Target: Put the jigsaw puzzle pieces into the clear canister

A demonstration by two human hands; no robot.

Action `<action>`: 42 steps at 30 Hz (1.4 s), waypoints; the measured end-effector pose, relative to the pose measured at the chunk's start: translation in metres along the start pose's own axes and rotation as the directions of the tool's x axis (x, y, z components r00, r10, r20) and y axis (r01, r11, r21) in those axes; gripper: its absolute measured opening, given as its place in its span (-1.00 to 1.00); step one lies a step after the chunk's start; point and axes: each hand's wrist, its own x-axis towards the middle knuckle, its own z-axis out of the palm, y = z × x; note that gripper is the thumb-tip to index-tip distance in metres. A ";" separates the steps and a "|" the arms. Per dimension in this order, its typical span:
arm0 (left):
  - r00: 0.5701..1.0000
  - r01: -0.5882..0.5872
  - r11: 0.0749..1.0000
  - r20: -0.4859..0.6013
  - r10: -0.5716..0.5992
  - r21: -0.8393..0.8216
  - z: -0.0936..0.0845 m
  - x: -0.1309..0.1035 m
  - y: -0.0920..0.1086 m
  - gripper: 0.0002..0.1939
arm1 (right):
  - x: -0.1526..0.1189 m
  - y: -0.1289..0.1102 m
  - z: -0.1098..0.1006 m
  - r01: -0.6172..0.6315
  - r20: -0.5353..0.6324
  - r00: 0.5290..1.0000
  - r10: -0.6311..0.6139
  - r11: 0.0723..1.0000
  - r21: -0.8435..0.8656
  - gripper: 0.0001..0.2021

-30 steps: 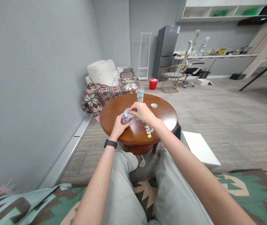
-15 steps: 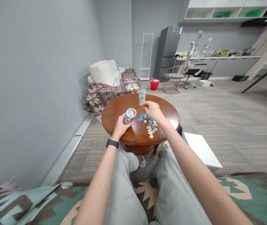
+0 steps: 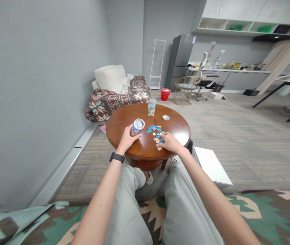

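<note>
My left hand [image 3: 128, 137] is wrapped around a printed can [image 3: 137, 128] whose top is uncovered. The can tilts slightly on the near left of the round wooden table [image 3: 119, 119]. Over a loose pile of colourful jigsaw puzzle pieces [image 3: 153, 128], my right hand [image 3: 169, 142] reaches down with its fingers apart. Those fingertips touch or hover just above the pieces and partly cover them; I see nothing held between them. A second, light-blue can [image 3: 151, 108] stands upright farther back. To its right lies a round silver lid [image 3: 166, 117].
A white box [image 3: 212, 165] sits on the floor right of the table. Behind the table are a couch with a patterned cover [image 3: 116, 102], a red bucket [image 3: 165, 94] and a gold-framed chair [image 3: 185, 88]. A grey wall [image 3: 45, 102] runs along the left.
My right hand has come down from beside the light-blue can to the puzzle pieces, uncovering the silver lid. My left hand keeps its hold on the can. The view has shifted slightly.
</note>
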 end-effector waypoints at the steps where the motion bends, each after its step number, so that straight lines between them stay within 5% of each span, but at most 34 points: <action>1: 1.000 -0.002 1.000 0.000 0.002 0.007 0.000 0.000 0.000 -0.30 | 0.002 0.002 0.004 0.015 -0.038 0.999 -0.014 1.000 0.026 -0.60; 13: 1.000 -0.005 1.000 0.013 0.004 0.018 -0.003 -0.005 0.009 -0.32 | 0.027 0.022 0.034 0.109 -0.316 0.949 0.019 0.917 0.383 -0.78; 19: 0.984 0.093 0.995 0.151 -0.097 0.035 -0.005 -0.010 0.025 -0.43 | 0.025 0.022 0.038 0.110 -0.329 0.941 0.076 0.853 0.511 -0.80; 25: 0.983 0.095 0.993 0.151 -0.106 0.077 -0.004 -0.008 0.022 -0.41 | 0.019 0.019 0.035 0.113 -0.290 0.950 0.112 0.743 0.659 -0.80; 42: 0.983 0.103 0.995 0.149 -0.104 0.015 -0.002 -0.004 0.010 -0.42 | 0.016 0.017 0.028 0.094 -0.277 0.951 0.140 0.721 0.686 -0.92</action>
